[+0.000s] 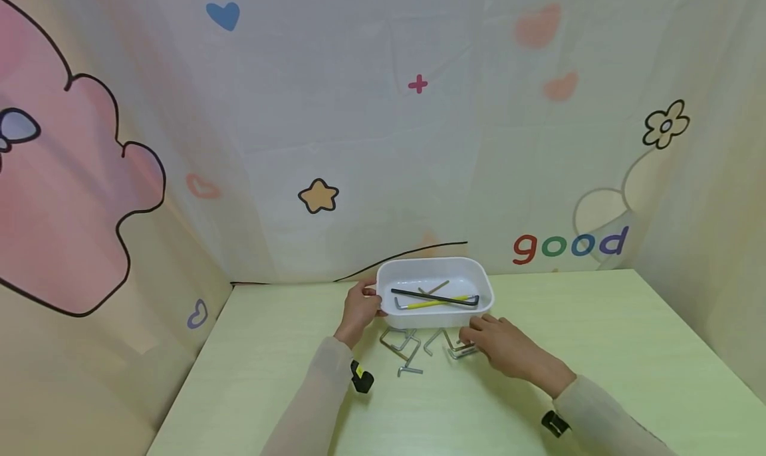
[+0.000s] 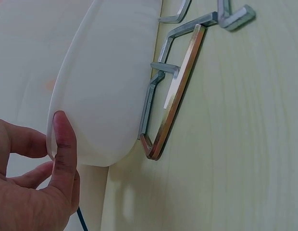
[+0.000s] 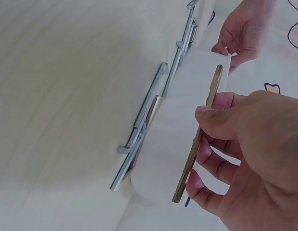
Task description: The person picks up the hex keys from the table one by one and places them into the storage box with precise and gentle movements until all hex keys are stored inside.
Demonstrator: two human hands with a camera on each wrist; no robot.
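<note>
My left hand [image 1: 359, 310] pinches the left rim of a white plastic bin [image 1: 437, 320], thumb outside the wall in the left wrist view. Inside the bin lie a long black hex key [image 1: 427, 296], a yellow-sleeved hex key [image 1: 431, 304] and a smaller bronze one [image 1: 439, 287]. Just off the bin's front right corner, my right hand [image 1: 505, 346] holds a bronze-coloured hex key [image 3: 192, 154] between thumb and fingers, raised off the table in the right wrist view. Below that hand lie silver hex keys [image 3: 151, 103].
Several loose L-shaped hex keys, silver and bronze [image 2: 180, 91], lie overlapping on the pale wooden table [image 1: 251, 389] along the bin's front. A printed curtain [image 1: 371, 123] hangs behind the table's back edge and along the sides.
</note>
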